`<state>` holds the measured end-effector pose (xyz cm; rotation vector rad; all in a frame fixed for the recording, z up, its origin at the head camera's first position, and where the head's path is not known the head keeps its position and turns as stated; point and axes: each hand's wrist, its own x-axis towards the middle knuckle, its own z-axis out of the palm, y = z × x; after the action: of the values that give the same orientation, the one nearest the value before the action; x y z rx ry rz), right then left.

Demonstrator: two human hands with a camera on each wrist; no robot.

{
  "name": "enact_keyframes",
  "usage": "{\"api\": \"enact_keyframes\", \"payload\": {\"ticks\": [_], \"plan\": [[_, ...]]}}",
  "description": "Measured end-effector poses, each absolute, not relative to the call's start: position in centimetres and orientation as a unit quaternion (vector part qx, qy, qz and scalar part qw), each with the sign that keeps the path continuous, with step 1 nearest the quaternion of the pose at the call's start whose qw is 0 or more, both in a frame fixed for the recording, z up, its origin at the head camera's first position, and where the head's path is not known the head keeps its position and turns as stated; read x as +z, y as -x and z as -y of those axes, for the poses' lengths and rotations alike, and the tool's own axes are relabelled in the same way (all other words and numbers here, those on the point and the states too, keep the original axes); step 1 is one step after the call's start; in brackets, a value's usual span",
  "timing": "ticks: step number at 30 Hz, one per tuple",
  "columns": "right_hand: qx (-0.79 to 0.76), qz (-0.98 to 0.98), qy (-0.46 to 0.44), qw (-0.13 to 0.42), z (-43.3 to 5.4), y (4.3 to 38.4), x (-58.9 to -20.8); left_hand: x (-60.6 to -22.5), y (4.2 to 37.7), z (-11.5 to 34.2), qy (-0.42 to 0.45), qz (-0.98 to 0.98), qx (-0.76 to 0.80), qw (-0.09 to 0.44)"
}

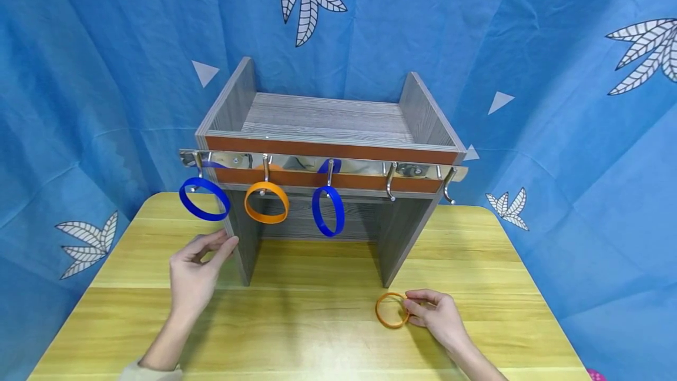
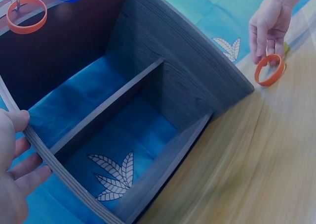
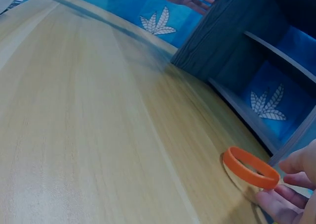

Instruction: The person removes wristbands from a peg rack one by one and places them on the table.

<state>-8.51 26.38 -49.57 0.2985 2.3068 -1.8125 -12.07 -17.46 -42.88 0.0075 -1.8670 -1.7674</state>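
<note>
Thumb and fingertips of the right hand [image 1: 436, 317] pinch the right edge of an orange ring [image 3: 247, 173], held near the right front foot of the grey shelf unit [image 1: 328, 117]; whether the ring touches the table [image 1: 317, 340] I cannot tell; over on the left, thumb and fingers of the left hand [image 1: 194, 272] pinch the front edge of the unit's left side panel [image 1: 244, 260]; just above that hand, a blue ring [image 1: 223, 197] hangs from the leftmost hook; next rightward hangs a second orange ring [image 1: 267, 219], then a second blue ring [image 1: 341, 211] on the middle hook; the shiny metal rail [image 1: 365, 167] carries two more hooks to the right; behind it all, on the far side, spreads a blue curtain [image 1: 423, 10] with white leaf prints.
</note>
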Motion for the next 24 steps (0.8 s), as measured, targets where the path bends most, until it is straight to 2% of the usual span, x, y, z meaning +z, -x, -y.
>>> {"api": "enact_keyframes", "payload": {"ticks": [12,24], "plan": [[-0.598,-0.791,-0.117,0.052,-27.2,8.2,-47.4,-42.8,12.1,17.4,-0.002,0.703,-0.652,0.284],[-0.629,-0.771,-0.097,0.021,-25.7,7.6,-43.9,-42.7,12.0,17.4,0.000,0.710,-0.644,0.285]]}}
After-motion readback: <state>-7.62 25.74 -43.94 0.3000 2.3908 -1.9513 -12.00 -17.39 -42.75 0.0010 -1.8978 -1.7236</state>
